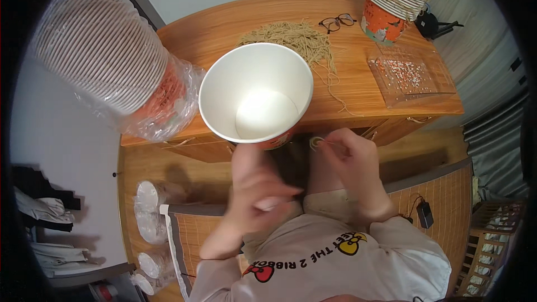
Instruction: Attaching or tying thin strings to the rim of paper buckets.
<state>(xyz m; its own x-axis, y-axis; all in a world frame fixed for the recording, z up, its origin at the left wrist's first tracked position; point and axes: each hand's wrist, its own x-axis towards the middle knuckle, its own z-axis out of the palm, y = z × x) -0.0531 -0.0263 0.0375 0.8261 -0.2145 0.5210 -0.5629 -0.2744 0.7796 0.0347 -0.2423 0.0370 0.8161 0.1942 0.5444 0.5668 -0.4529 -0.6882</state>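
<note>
Over the brown wooden desk's [196, 28] front edge, the large white-lined paper bucket [251, 72] could have toppled if bumped, as the right hand [358, 159] narrowly pinched a small pale ring [314, 144], the blurred left hand's [258, 196] grip impossible to tell.

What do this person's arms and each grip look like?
The left grip and right grip are ungloved human hands. Bare forearms emerge from short, off-white fabric sleeves of a shirt printed with red and yellow motifs and dark lettering.
</note>
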